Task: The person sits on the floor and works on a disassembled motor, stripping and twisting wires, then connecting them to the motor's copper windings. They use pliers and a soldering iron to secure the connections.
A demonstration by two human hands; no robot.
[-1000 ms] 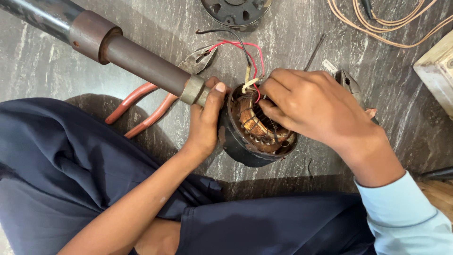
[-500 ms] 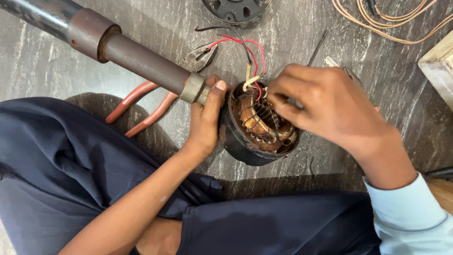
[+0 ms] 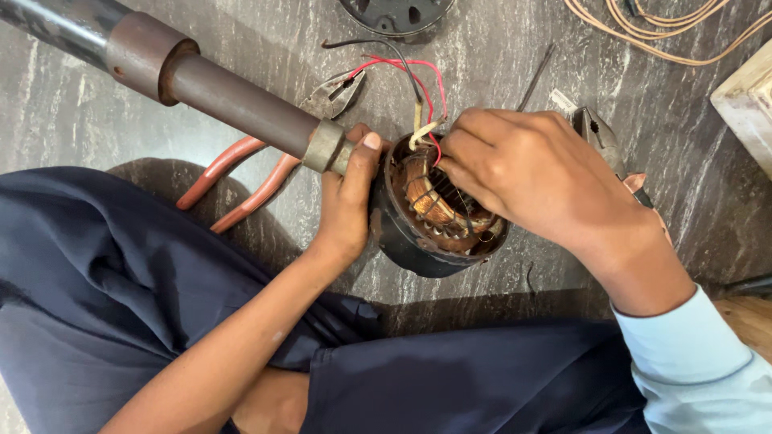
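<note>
A dark round motor body (image 3: 418, 241) with copper windings (image 3: 426, 197) inside stands on the marbled floor, fixed to a long rusty pipe (image 3: 233, 100) that runs to the upper left. My left hand (image 3: 347, 201) grips the motor's left side next to the pipe's end collar. My right hand (image 3: 535, 173) lies over the motor's open top, its fingertips pinching at the winding wires by the red and black leads (image 3: 414, 76).
Red-handled pliers (image 3: 265, 161) lie under the pipe. A second plier-like tool (image 3: 599, 137) sits behind my right hand. A dark round cover (image 3: 394, 12) lies at the top edge, loose tan wire (image 3: 667, 28) at the top right, a pale block (image 3: 748, 100) at the right. My dark trouser legs fill the foreground.
My right hand has shifted slightly over the motor's top, its fingers working at the wires. My left hand and the motor have kept their place.
</note>
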